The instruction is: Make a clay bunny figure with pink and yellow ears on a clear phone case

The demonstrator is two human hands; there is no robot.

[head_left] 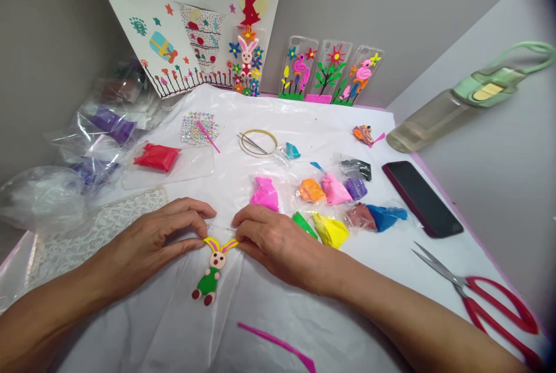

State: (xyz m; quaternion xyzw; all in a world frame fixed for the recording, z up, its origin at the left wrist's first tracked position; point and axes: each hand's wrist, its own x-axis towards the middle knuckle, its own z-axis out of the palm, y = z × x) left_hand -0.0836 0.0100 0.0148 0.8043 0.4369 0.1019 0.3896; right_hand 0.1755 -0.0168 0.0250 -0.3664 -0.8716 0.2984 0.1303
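A small clay rabbit [212,271] with yellow-and-pink ears, a green body and brown feet lies on a clear phone case [174,326] in front of me. With thumb and index finger close together, my left hand [163,234] is at the tip of the rabbit's left ear. My right hand [278,242] is at the tip of the other ear, its fingers bent and partly hiding one another. The upper edge of the case shows between both hands. Below the right forearm rests a pink modelling tool [278,345].
Bagged clay, including a pink piece [264,193] and a yellow piece [330,230], lies beyond my right hand. Red-handled scissors [478,297], a phone [421,199] and a bottle [460,101] stand or lie right. Decorated phone cases [334,72] lean at the back.
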